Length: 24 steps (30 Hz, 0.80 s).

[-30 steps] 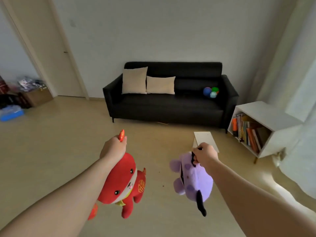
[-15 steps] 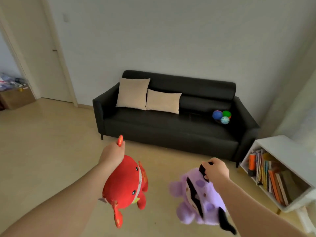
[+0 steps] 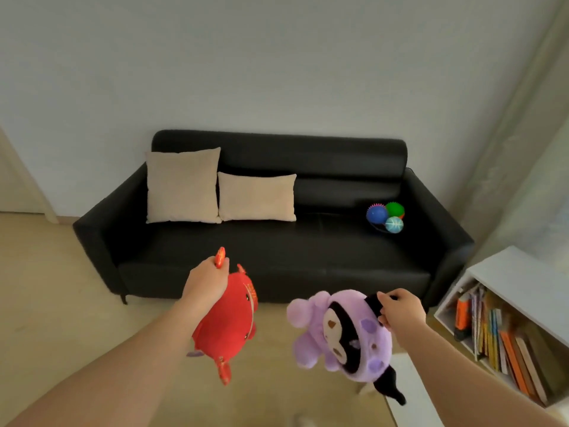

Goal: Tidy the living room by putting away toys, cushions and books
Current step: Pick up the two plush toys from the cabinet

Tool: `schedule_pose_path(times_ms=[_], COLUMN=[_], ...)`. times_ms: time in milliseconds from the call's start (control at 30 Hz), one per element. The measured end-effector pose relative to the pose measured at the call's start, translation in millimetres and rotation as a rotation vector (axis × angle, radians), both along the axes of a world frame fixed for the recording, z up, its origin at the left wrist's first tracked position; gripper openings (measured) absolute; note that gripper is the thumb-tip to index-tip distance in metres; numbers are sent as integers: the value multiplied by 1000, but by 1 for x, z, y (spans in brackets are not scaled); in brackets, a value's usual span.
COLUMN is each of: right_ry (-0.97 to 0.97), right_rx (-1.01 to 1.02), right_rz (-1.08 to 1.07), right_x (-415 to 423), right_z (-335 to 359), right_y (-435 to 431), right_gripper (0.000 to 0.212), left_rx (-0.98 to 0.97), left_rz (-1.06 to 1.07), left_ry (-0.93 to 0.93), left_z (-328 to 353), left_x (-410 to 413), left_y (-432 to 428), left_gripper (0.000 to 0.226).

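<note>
We've got both hands full in front of the black sofa [image 3: 277, 251]: left hand [image 3: 204, 283] clenched on the red plush [image 3: 226, 328] by a red tab, right hand [image 3: 400, 312] pinching the purple plush [image 3: 341, 334] by its black ear. Both toys dangle above the floor.

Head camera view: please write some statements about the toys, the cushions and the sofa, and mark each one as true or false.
1. The left hand grips the red plush toy. True.
2. The right hand holds a book. False: it grips the purple plush toy.
3. Two beige cushions lean against the backrest of the black sofa. True.
4. The coloured balls lie on the floor. False: they lie on the sofa seat, at the end nearer the white shelf.
5. The white shelf is without books. False: books stand inside it.
</note>
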State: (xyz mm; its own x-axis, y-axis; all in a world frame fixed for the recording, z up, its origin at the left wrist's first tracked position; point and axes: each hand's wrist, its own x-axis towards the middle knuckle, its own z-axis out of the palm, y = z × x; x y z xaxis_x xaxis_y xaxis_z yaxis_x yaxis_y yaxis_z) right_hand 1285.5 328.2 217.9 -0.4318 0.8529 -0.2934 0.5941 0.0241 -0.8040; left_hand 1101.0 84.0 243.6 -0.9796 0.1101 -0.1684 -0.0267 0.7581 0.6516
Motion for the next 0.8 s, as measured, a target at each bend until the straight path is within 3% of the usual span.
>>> schedule_pose_path(times_ms=[300, 633, 800], right_ry=[-83, 10, -145], right_rx=[-28, 14, 41], right_rz=[93, -73, -54], right_x=[-166, -283, -354], right_z=[0, 1, -3], right_y=[144, 292, 354], right_gripper=[12, 17, 12], left_rx=[44, 97, 62], left_rz=[-70, -152, -212], left_ry=[-43, -126, -232], left_z=[19, -5, -30], left_x=[-152, -316, -399], left_y=[148, 319, 400], left_gripper=[35, 35, 38])
